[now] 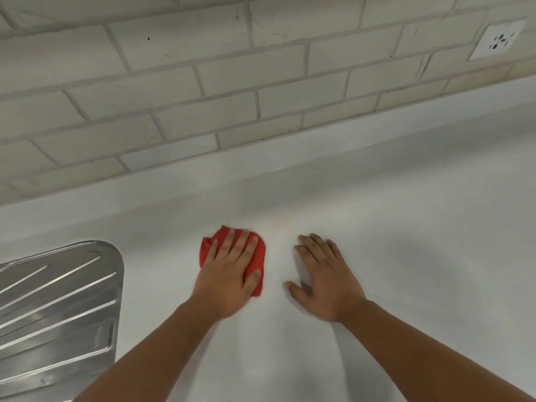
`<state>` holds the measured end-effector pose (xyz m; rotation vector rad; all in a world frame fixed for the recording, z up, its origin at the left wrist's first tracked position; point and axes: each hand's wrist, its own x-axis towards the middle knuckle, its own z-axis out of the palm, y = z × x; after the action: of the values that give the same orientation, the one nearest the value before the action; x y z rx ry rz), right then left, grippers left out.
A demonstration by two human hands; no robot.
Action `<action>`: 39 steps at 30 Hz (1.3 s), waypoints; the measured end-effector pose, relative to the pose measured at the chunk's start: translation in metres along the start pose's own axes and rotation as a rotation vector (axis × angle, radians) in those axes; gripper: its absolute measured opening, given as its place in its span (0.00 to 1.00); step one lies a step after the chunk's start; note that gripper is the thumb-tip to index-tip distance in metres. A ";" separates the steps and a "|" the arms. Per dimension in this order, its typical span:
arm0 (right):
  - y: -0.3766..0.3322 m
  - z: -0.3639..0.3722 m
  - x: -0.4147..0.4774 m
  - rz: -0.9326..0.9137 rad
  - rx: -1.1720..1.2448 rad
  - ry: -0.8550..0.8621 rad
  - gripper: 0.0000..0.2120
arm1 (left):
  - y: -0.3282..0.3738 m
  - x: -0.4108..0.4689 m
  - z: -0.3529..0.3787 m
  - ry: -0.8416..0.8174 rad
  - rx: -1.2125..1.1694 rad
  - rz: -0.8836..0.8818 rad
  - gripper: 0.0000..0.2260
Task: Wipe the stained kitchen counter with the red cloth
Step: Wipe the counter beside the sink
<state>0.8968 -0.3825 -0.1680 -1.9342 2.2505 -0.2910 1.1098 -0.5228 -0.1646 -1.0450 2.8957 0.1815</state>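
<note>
Item: red cloth (259, 258), bunched flat on the white kitchen counter (406, 227), mid-depth, well short of the backsplash. Left hand (229, 274): laid palm-down on the cloth with fingers straight and spread, pressing rather than clutching; cloth edges show beyond the fingertips and past the thumb. Right hand (324, 280): flat on the bare counter just beside the cloth, fingers extended, holding nothing, apparently bracing. Stain: a faint yellowish haze (285, 227) lies on the surface just beyond the gap between the two hands; its extent is hard to judge. Adjacent fittings: steel drainboard (58, 309) at left, brick-pattern tile wall (203, 82) behind, wall socket (497, 39) at upper right. Step in hand: wiping stroke, cloth under pressure. Next move, as judged: slide the cloth forward and rightward across the haze, keeping the palm weighted so the fabric does not ride up.
</note>
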 end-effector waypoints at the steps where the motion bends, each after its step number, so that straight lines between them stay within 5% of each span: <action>1: 0.000 0.000 0.001 -0.005 0.026 -0.002 0.42 | -0.008 -0.014 0.003 0.010 0.003 0.029 0.31; 4: 0.009 -0.006 0.000 -0.043 0.158 0.009 0.40 | -0.036 -0.031 0.003 0.036 -0.007 -0.047 0.31; 11: 0.072 -0.033 0.012 -0.046 0.101 0.023 0.38 | -0.013 0.066 -0.009 -0.014 -0.061 -0.609 0.31; 17: 0.132 -0.052 0.028 -0.002 0.009 -0.006 0.40 | 0.106 0.132 -0.009 -0.045 -0.033 -0.394 0.31; 24: 0.168 -0.052 0.030 -0.109 -0.058 -0.041 0.37 | 0.144 0.050 0.003 -0.009 -0.033 -0.055 0.31; 29: 0.182 -0.055 0.036 -0.110 -0.062 -0.042 0.37 | 0.079 0.030 0.004 0.053 -0.055 -0.273 0.32; 34: 0.197 -0.057 0.032 -0.111 -0.076 -0.049 0.38 | 0.063 0.113 -0.008 0.065 -0.078 -0.607 0.33; 39: 0.214 -0.061 0.026 -0.095 -0.082 -0.043 0.38 | 0.127 0.186 -0.011 0.008 -0.078 -0.490 0.31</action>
<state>0.6729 -0.3745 -0.1619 -2.0717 2.1798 -0.1687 0.8853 -0.5453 -0.1596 -1.7227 2.5525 0.2631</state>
